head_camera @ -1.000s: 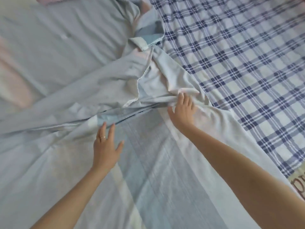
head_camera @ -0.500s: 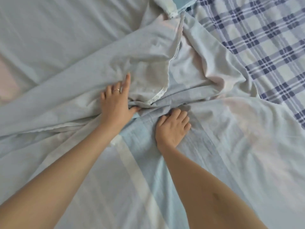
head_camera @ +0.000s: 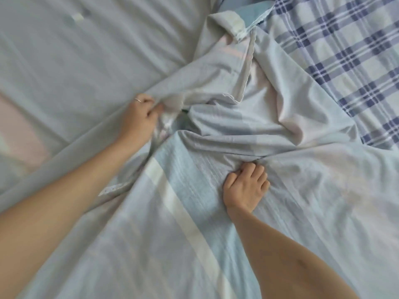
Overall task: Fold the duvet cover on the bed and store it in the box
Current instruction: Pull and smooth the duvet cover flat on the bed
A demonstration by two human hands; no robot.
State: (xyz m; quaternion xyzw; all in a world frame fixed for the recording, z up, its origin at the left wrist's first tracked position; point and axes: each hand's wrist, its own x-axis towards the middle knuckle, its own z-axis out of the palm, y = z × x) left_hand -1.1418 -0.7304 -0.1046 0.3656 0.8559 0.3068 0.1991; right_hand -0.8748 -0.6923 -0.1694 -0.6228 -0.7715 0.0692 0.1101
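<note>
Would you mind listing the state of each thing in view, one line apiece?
duvet cover: unfolded, rumpled, bunched in the middle of the bed.
left hand: closed on a gathered fold of the cover, ring on one finger.
right hand: fingers curled, gripping the cover.
plaid sheet: lying flat, partly covered by the duvet cover.

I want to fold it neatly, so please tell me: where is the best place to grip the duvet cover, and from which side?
Probably the scalloped hem of the duvet cover. It lies exposed on top, running away from the person, so pinch it from the near end, close to the left hand. The bunched middle under the right hand offers no straight line.
</note>
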